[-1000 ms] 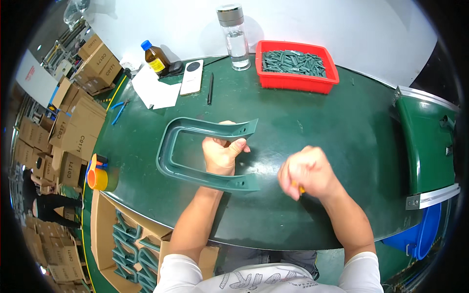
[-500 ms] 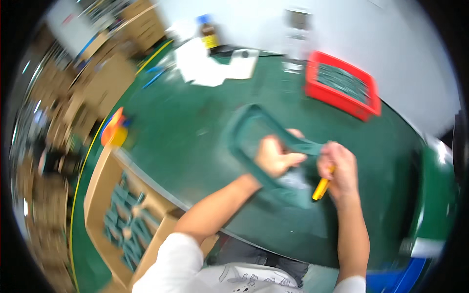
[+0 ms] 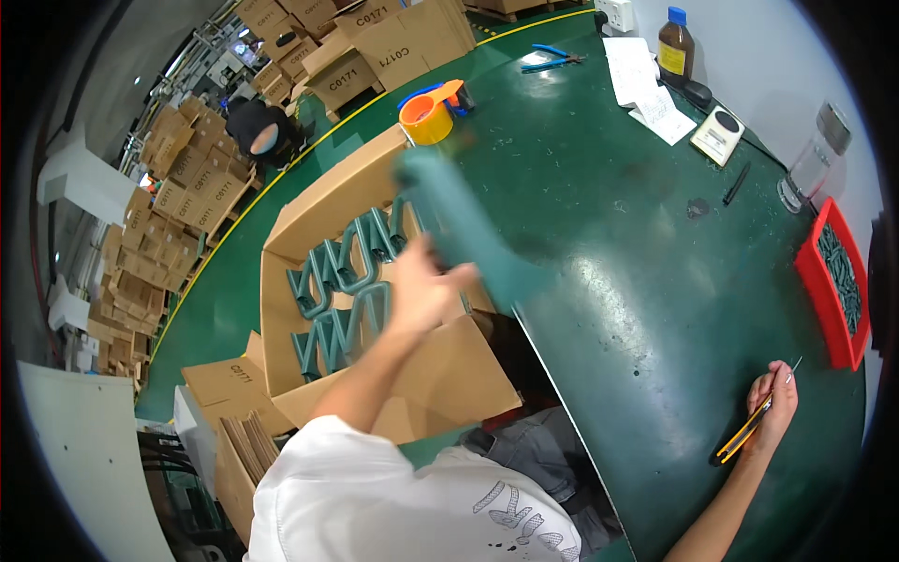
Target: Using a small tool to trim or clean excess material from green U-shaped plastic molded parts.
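My left hand (image 3: 420, 288) is closed on a green plastic looped frame (image 3: 464, 225), smeared by motion, and holds it over the right side of an open cardboard box (image 3: 431, 384). Inside that box stand several green looped frames (image 3: 361, 258) packed in rows. Far off to the right, my right hand (image 3: 775, 405) is closed around a yellow utility knife (image 3: 743, 436) just above the green table (image 3: 599, 375). A thin blade tip sticks out past the fingers.
A red bin (image 3: 817, 286) of small green pieces stands at the right edge. Along the back are a transparent bottle (image 3: 813, 161), a white scale (image 3: 719, 136), papers (image 3: 637, 80), a brown bottle (image 3: 675, 49) and blue pliers (image 3: 551, 62). An orange tape dispenser (image 3: 426, 120) sits beside the box.
The view has swung left. My left hand has carried the green frame from the table to the box, away from my right hand, which keeps the knife.
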The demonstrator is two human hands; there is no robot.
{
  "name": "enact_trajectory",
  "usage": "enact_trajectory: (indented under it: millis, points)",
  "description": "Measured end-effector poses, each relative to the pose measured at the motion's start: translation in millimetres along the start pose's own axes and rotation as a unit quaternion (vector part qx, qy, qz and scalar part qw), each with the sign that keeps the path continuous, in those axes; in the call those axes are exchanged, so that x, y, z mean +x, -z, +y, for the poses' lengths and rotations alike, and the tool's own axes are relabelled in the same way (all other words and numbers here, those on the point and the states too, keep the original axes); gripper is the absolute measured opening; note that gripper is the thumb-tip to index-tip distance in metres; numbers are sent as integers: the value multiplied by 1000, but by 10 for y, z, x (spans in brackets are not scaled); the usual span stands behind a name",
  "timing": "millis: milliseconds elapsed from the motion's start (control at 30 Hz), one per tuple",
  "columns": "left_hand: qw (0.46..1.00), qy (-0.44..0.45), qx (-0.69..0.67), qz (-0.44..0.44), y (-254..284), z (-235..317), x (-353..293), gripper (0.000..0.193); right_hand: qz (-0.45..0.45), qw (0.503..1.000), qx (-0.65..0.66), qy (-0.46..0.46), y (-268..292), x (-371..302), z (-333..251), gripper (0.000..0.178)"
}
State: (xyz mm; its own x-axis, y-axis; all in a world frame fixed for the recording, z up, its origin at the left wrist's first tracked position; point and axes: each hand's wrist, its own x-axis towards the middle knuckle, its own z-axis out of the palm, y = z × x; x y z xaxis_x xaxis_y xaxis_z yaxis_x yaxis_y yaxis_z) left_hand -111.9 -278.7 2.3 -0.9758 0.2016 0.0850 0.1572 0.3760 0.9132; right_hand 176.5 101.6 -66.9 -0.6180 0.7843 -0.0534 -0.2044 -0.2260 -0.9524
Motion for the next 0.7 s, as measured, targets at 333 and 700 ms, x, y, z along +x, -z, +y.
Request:
enact_trajectory:
  millis: [333, 700]
  points:
    - [912, 283, 283, -96, 916, -1163, -3, 21, -5, 999, -40, 22, 25, -6, 9, 21]
    - [909, 221, 341, -96, 925, -1031, -122, 71, 6, 999, -12, 46, 39, -11, 50, 21]
